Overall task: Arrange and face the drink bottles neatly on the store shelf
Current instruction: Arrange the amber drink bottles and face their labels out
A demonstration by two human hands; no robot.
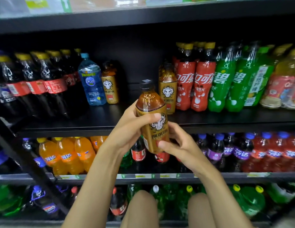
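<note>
The left grip (135,127) wraps the gold bottle (158,129) from 9 o'clock, thumb across the label. The right grip (179,145) pinches its base from 4 o'clock. The bottle leans slightly left, label forward, in front of the shelf (94,120) edge. One twin (109,89) stands at 10 o'clock and another twin (168,91) at 1 o'clock.
</note>
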